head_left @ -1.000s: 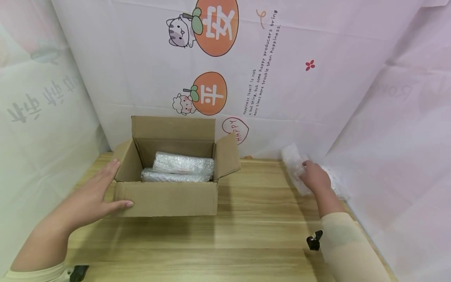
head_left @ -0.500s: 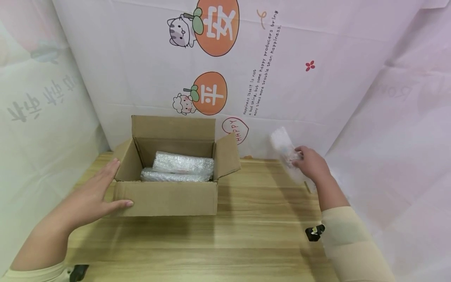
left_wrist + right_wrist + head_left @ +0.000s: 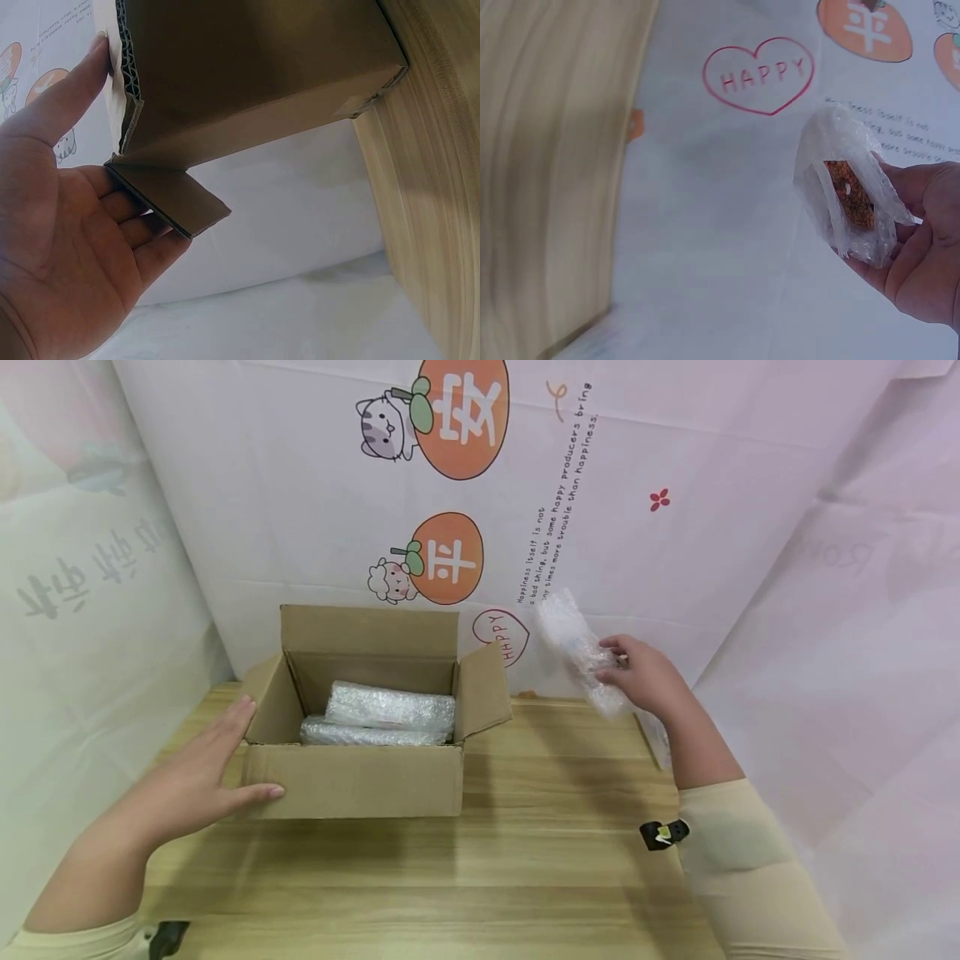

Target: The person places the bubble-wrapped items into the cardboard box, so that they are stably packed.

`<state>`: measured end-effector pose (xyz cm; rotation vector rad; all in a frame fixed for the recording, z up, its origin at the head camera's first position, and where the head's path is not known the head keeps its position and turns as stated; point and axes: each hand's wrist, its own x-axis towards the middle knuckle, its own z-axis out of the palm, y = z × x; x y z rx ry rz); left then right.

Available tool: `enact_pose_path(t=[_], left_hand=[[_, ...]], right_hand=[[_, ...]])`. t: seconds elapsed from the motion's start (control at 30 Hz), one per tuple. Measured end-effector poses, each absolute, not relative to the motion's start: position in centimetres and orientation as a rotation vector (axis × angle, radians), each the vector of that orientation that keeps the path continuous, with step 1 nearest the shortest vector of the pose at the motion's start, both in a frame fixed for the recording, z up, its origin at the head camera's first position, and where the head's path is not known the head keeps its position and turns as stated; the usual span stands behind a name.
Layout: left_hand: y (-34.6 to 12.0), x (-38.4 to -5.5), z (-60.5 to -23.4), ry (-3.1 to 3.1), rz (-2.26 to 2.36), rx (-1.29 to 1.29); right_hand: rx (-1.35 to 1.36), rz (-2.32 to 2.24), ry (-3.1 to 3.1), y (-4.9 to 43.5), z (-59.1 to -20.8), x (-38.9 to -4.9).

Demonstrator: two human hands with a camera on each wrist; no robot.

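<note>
An opened cardboard box stands on the table with its flaps spread. Two bubble-wrapped packages lie inside, side by side. My left hand rests at the box's near left corner, its fingers along the side flap and its thumb on the front flap. My right hand grips a bubble-wrapped package, held up tilted to the right of the box. In the right wrist view, an orange-brown speckled patch shows through the opening of that clear wrap, beside my fingers.
The wooden table reaches back to a printed white cloth. Cloth walls close in on the left and right. The box's right flap sticks out toward the package.
My right hand has lifted the bubble-wrapped package from the table's right side and carried it up and to the left. My left hand and the box have stayed in place.
</note>
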<state>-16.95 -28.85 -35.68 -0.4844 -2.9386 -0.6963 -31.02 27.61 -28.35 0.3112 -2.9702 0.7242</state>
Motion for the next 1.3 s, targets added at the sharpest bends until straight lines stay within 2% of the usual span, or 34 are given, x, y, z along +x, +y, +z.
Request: enact_pose_path(t=[0.7,0.97,1.3], left_hand=[[-28.9,-17.0,-35.4,-2.948,-0.661,-0.495],[-28.9,-16.9,-35.4,-2.943,-0.665,-0.503],[-28.8,-17.0,-35.4,-2.949,-0.653,-0.502]], right_hand=[[0.795,0.885,-2.741,16.8,-22.0,-29.4],[1.05,0.836,-2.721,12.1,-22.2,-29.0],[1.346,0.529,-2.824,6.7,-23.8,-28.2]])
